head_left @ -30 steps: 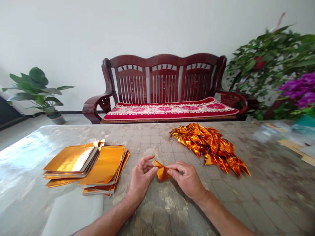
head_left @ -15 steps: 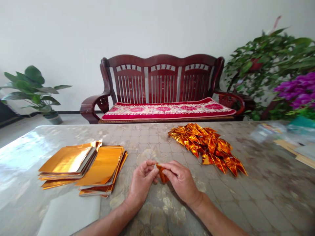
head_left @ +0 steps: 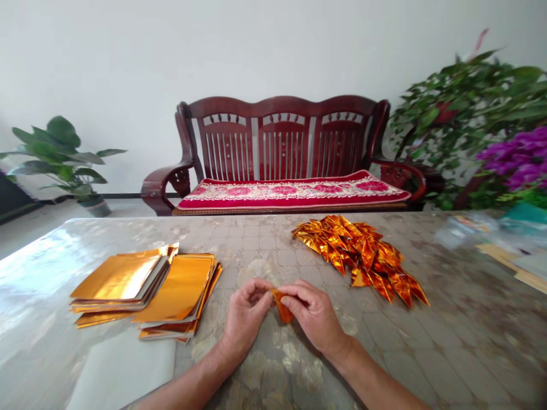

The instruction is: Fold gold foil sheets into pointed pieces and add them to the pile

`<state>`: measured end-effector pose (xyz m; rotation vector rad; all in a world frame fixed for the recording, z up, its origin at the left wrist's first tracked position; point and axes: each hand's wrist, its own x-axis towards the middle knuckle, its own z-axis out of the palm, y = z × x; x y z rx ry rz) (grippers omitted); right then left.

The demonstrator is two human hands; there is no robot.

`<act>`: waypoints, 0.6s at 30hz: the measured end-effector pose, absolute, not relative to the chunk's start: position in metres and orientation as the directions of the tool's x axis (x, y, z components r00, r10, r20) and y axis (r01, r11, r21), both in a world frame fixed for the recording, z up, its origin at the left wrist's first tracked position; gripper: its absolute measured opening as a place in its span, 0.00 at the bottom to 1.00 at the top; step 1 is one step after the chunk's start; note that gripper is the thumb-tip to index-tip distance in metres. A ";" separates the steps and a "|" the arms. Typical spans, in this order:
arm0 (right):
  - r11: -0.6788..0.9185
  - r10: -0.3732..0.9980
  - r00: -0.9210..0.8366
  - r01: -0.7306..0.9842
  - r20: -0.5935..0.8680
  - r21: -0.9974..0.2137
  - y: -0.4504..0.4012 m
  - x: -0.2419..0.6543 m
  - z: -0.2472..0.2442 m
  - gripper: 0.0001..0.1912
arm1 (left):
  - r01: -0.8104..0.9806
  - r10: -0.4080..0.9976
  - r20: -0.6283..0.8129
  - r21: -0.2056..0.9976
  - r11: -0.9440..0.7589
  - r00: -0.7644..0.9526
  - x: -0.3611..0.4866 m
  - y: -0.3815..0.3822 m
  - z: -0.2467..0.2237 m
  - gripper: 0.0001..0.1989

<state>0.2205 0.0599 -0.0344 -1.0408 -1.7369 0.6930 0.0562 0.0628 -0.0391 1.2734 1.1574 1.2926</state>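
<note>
On the patterned tabletop [head_left: 410,341], beyond the grip, lies a pile of folded gold foil pieces [head_left: 363,253]. Left hand [head_left: 248,310] and right hand [head_left: 314,313] pinch a small folded foil piece [head_left: 282,307] between them.

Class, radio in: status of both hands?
Left hand and right hand pinching folded gold foil; finished-looking pile beyond; nothing blocking the fingers.

Home sitting room | carved wooden bench [head_left: 282,139] with floral seat cover [head_left: 294,190] | potted plant [head_left: 64,156] by pale wall [head_left: 273,45]
</note>
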 end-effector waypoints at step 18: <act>0.472 0.880 -0.177 0.429 0.441 -0.770 0.057 0.220 -0.031 0.05 | -0.119 0.990 -0.043 0.991 0.060 0.135 0.056 0.059 -0.027 0.10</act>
